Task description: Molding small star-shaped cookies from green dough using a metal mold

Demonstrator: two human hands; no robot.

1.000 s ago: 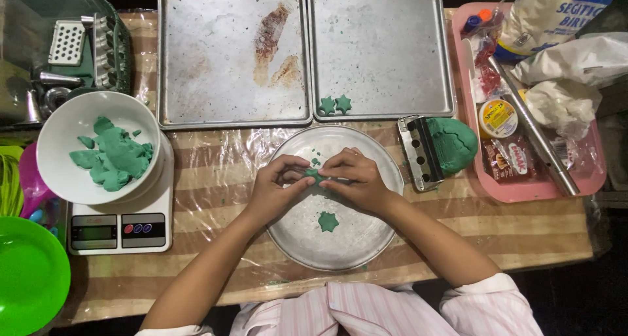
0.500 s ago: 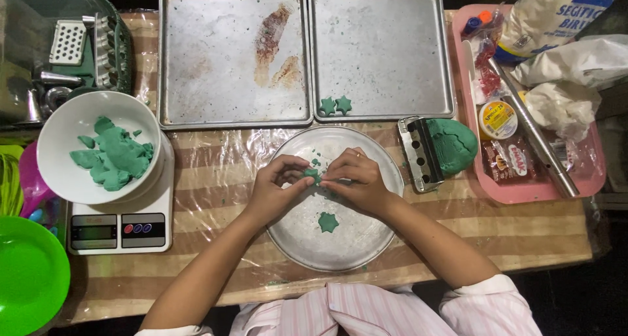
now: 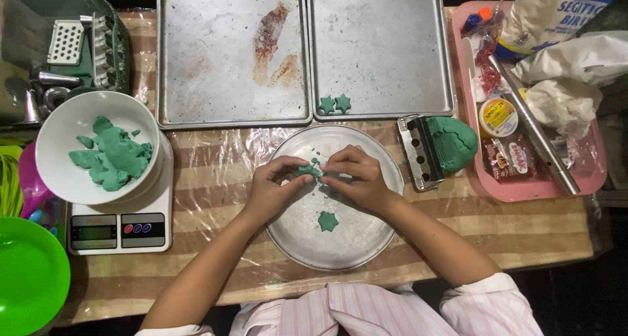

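Hands meet over round metal plate [image 3: 294,235] at counter [image 3: 216,179] centre. Left hand [image 3: 271,189] and right hand [image 3: 356,179] both have fingers curled in, pinching one small green dough piece [image 3: 307,172] between fingertips; piece sits above plate's 12 o'clock half. Finished green dough star [image 3: 328,221] lies flat on plate, at 6 o'clock from hands, apart from them.

Two more dough stars [image 3: 334,104], side by side, rest in near-left corner of right baking tray [image 3: 392,48], at 12 o'clock from hands. Left baking tray [image 3: 209,81] adjoins it, w/ brown stain. Green dough lump [image 3: 454,143] lies at 3 o'clock, touching metal press tool [image 3: 418,153]. White bowl [image 3: 59,146] w/ dough scraps stands on kitchen scale [image 3: 121,228] at 9 o'clock. Pink tray [image 3: 523,192] w/ packets sits far right.
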